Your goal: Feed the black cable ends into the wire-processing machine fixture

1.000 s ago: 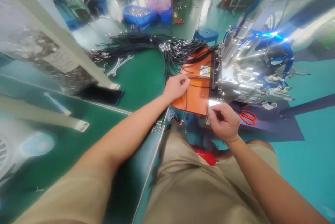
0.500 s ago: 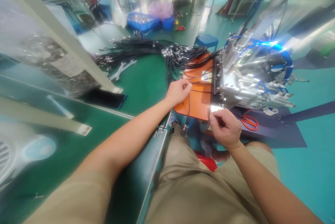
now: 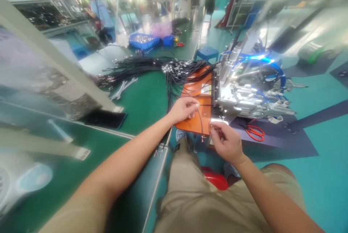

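Observation:
My left hand [image 3: 182, 111] is closed in a pinch over the orange plate [image 3: 192, 122]. From its fingertips a thin black cable [image 3: 201, 118] hangs down, with bare coloured wire ends at the plate's front edge. My right hand [image 3: 227, 142] is also closed, thumb against fingers, at the plate's front right corner beside a bright metal part of the machine [image 3: 236, 91]. Whatever lies between its fingertips is too small to make out. Behind my left hand, a large bundle of black cables [image 3: 152, 64] with shiny ends lies across the green table and the plate.
Two wrenches [image 3: 123, 88] and a dark flat phone-like slab [image 3: 104, 118] lie on the green table [image 3: 144, 106]. Red-handled scissors [image 3: 255, 132] rest right of my right hand. Farther off are a blue stool [image 3: 207, 53], a blue bin [image 3: 143, 40] and a person [image 3: 102, 13].
The view has tilted up a little. The lower end of the cable in my left hand has swung right, closer to my right hand. Both hands stay closed.

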The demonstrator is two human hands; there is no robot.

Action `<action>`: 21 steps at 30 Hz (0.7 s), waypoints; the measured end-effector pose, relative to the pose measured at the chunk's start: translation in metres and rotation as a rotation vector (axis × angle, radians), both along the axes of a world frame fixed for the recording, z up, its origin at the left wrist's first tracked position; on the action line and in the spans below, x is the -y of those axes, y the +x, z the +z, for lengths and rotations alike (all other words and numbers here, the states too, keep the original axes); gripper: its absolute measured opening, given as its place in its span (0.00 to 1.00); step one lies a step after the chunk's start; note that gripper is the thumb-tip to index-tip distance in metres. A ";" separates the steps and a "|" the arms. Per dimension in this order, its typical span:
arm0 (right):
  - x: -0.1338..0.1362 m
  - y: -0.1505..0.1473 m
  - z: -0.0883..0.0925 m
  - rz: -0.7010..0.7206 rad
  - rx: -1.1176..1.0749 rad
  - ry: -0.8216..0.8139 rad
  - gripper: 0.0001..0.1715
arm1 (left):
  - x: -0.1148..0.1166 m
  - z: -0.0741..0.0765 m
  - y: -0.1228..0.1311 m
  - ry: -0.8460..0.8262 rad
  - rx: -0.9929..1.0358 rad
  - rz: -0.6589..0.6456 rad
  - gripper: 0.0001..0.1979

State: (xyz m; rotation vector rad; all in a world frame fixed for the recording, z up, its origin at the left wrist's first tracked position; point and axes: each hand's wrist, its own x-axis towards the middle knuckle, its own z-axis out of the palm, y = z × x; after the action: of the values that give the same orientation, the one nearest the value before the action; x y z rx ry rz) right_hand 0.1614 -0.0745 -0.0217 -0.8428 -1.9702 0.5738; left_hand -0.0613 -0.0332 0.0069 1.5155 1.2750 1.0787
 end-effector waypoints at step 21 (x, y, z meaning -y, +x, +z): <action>-0.004 0.013 0.010 -0.025 -0.483 -0.656 0.12 | 0.009 0.042 0.030 0.490 -0.688 -0.275 0.10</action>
State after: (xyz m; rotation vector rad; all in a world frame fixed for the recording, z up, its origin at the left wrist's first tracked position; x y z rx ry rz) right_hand 0.1747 -0.0706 -0.0117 -0.9949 -1.3295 1.3129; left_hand -0.0316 -0.0424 0.0494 2.5026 1.2219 0.7325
